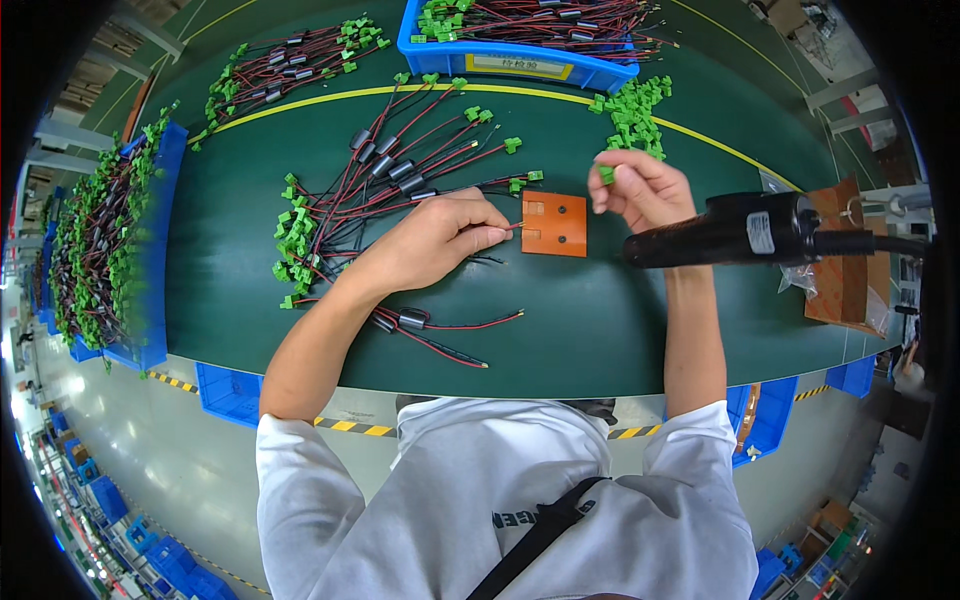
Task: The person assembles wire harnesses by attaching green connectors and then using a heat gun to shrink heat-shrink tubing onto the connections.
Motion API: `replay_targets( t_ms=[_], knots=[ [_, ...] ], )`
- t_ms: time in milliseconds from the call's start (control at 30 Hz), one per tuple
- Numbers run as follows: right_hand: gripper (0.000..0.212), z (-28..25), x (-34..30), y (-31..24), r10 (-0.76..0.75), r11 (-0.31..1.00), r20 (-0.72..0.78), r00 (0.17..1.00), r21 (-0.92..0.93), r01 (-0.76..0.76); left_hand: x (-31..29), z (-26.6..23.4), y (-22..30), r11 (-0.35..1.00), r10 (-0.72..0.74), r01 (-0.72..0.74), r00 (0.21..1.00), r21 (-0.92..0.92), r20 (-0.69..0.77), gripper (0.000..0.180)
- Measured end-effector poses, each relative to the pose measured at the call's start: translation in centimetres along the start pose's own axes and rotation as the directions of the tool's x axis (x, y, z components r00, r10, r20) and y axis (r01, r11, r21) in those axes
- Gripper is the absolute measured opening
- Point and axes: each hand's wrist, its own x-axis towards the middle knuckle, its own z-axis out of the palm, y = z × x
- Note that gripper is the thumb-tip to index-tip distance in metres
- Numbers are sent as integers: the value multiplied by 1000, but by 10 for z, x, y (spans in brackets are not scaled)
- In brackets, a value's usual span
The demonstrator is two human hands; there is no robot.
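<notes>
My left hand (440,236) pinches the end of a red-and-black wire (517,226) at the left edge of an orange fixture block (572,226). The block lies flat on the green tabletop, with two dark screws and shallow slots on its face. To the right of it, my raised right hand (650,192) holds a small green terminal connector (606,174) between thumb and fingertips. Around my left hand fan out several wire harnesses with dark cylindrical cores (383,165); many carry green connectors (294,240) at one end. Two harnesses (412,318) lie nearer to me, their bare tips pointing right.
A black electric screwdriver (740,232) crosses over my right forearm. Loose green connectors (635,115) are heaped behind my right hand. Blue bins (590,68) (152,250) of harnesses stand at the back and far left. A cardboard box (840,270) sits at right.
</notes>
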Motion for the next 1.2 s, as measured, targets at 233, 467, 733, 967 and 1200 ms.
replay_targets(
  t_ms=[233,467,733,967,1200],
  knots=[
    [33,40,-8,30,79,964,22,997,-255,-71,-5,-4,3,998,-50,52,998,-39,44,14],
    [30,50,-9,37,113,949,55,992,-303,-91,-8,1,5,996,-65,63,997,-61,-33,9],
    [25,59,-10,34,75,924,-70,995,-370,-96,-10,1,5,991,-74,67,996,-115,-58,9],
    [25,61,-10,31,-199,658,122,972,-719,225,-9,5,-1,990,-40,22,991,-139,-126,7],
    [28,56,-8,36,-269,547,225,936,-765,341,-9,5,0,993,-11,-2,993,-115,-119,8]
  ],
)
